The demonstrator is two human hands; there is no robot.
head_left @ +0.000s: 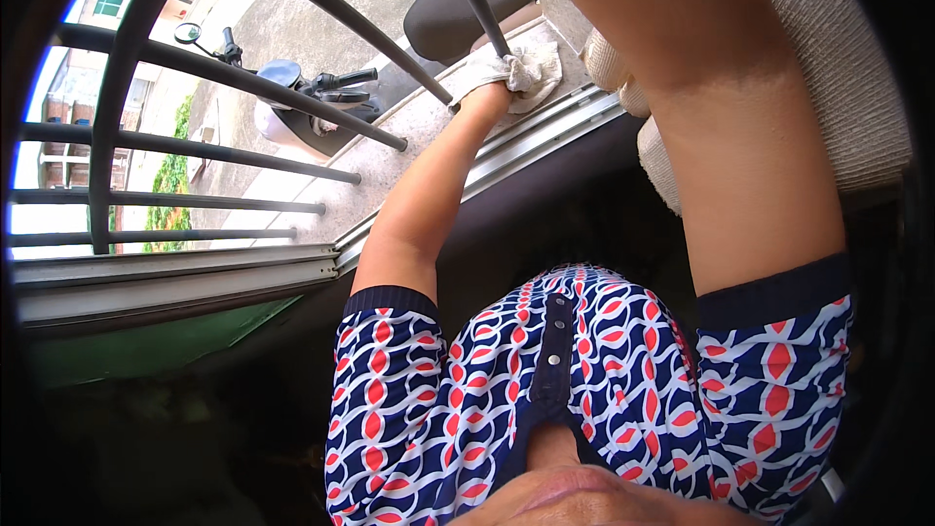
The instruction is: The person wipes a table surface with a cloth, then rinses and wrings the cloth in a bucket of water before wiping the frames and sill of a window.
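Note:
My left hand [495,94] reaches out over the window sill [390,151] and presses a crumpled off-white cloth [531,73] against it. The cloth covers the fingers and lies bunched around the foot of a dark metal window bar [474,2]. Only the wrist and part of the back of the hand show. My right forearm [726,136] stretches up past the top edge of the picture, so my right hand is out of sight.
A silver window track [545,146] runs along the sill's inner side. Several dark bars stand across the opening. Beige ribbed upholstery [828,58] lies at the right, by my right arm. Outside stands a parked scooter with a dark seat [453,10] and handlebars [341,80].

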